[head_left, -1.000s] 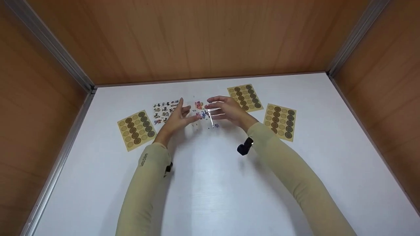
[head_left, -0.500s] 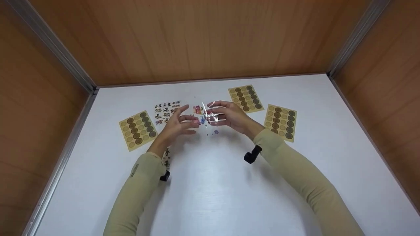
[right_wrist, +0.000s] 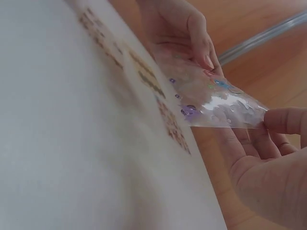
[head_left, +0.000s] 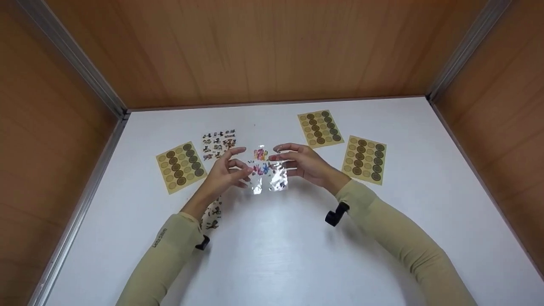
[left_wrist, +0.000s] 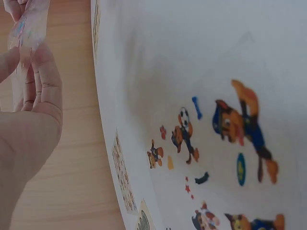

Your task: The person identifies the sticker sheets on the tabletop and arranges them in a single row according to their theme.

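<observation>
A clear sticker sheet with small colourful cartoon figures (head_left: 261,169) is held up between both hands over the table. My left hand (head_left: 224,173) pinches its left side between thumb and fingers. On the opposite side my right hand (head_left: 311,165) grips the edge, thumb in front and fingers behind, as the right wrist view shows. The sheet (right_wrist: 211,98) is slightly bent and catches the light. Below my left wrist lies another clear sheet with cartoon dog stickers (left_wrist: 240,122), partly hidden by the forearm in the head view.
On the white table (head_left: 272,246) a sheet of small figures (head_left: 219,143) lies behind my left hand. One yellow sheet of round coin-like stickers (head_left: 181,167) is at the left; two more, a back one (head_left: 320,128) and a right one (head_left: 364,160), lie opposite. Wooden walls surround the table.
Both hands have drawn the clear sheet nearer to the body and tilted it, so more of its shiny surface shows. The sheet under the left forearm has come into view.
</observation>
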Tool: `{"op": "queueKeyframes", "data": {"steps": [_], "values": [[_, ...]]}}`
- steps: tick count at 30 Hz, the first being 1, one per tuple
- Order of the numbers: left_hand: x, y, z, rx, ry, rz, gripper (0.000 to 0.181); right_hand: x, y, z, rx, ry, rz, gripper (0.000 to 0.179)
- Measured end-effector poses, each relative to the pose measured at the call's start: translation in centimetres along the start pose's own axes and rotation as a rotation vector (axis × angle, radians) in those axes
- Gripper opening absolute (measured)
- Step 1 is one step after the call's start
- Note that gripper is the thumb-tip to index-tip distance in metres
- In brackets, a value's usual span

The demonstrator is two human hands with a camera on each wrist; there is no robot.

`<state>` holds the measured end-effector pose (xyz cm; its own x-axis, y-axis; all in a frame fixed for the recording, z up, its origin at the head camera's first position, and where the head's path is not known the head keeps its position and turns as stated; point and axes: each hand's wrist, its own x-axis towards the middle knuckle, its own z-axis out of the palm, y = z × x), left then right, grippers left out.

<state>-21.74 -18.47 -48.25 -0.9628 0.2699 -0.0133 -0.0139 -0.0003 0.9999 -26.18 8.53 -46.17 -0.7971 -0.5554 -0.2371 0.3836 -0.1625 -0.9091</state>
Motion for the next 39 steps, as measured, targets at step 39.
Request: {"op": "queueKeyframes", "data": {"steps": [39], "values": [[-6.0,-2.6,0.2,0.548,0.089,-0.189,0.057,-1.0,5.5,0.7,-0.380,0.016,0.092,0.044]]}}
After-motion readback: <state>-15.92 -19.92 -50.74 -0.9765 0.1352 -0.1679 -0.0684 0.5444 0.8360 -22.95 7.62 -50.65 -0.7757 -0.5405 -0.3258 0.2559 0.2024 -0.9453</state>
